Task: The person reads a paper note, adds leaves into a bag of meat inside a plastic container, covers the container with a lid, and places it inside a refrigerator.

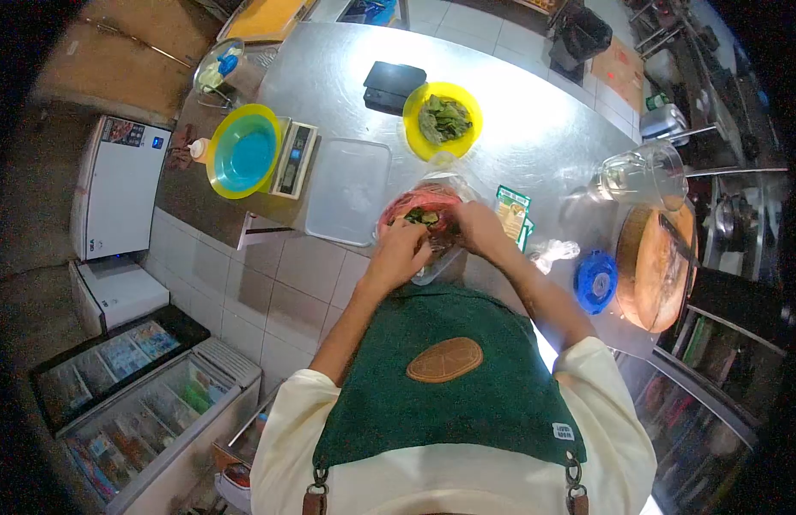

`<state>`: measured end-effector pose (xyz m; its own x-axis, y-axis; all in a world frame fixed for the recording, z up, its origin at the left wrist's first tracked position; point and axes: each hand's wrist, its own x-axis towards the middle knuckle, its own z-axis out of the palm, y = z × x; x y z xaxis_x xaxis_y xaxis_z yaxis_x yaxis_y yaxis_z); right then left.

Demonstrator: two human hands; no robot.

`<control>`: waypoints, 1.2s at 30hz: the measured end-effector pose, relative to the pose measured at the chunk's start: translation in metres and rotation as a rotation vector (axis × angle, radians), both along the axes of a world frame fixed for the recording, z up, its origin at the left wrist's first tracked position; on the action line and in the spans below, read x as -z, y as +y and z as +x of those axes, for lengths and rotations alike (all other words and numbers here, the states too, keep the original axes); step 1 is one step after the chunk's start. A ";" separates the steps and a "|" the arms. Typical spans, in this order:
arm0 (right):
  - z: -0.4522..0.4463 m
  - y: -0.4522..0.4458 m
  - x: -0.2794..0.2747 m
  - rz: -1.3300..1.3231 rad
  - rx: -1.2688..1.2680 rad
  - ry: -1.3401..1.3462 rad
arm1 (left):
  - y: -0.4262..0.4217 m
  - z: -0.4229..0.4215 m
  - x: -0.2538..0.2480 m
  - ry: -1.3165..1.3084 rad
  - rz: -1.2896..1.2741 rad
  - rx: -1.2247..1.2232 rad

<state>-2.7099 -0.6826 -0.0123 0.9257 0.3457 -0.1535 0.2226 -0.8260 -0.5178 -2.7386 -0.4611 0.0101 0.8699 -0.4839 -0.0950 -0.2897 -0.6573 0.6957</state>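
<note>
In front of my apron is a red, thin-walled bag or bowl (418,199) with dark green leaves (429,218) in it. Clear plastic lies around it, and I cannot tell whether that is a bag or a tub. My left hand (401,251) is at its near left side, fingers curled over the edge by the leaves. On the right edge, my right hand (479,228) is closed, its fingertips hidden. Just behind stands a yellow bowl (413,142) holding more green leaves (445,118).
Left on the steel table (329,69) are a clear lid or tray (350,184), a scale (295,160) and a yellow-green bowl (243,152). To the right are green-and-white packets (512,215), a blue lid (596,281), a clear jug (647,176) and a round chopping board (651,275) with a knife (675,238).
</note>
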 end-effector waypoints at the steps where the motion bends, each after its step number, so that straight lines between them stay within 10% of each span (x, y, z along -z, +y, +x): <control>1: 0.001 -0.007 0.000 -0.003 -0.003 0.000 | 0.000 -0.001 0.004 0.000 -0.003 -0.003; 15: 0.023 0.003 -0.051 0.703 0.131 0.258 | -0.007 0.000 -0.038 -0.016 -0.312 -0.289; 19: 0.025 0.017 -0.021 0.675 0.106 0.199 | 0.007 0.000 -0.012 -0.245 -0.177 -0.125; 25: 0.024 0.019 -0.027 0.663 0.106 0.236 | 0.007 -0.013 -0.026 0.076 -0.143 0.011; 36: 0.027 0.013 -0.025 0.665 0.224 0.354 | 0.013 0.002 -0.013 0.245 -0.331 -0.421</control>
<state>-2.6831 -0.6691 0.0124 0.9188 0.2790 -0.2791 -0.1836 -0.3239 -0.9281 -2.7367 -0.4479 0.0229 0.9653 -0.1403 -0.2201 0.1440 -0.4170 0.8974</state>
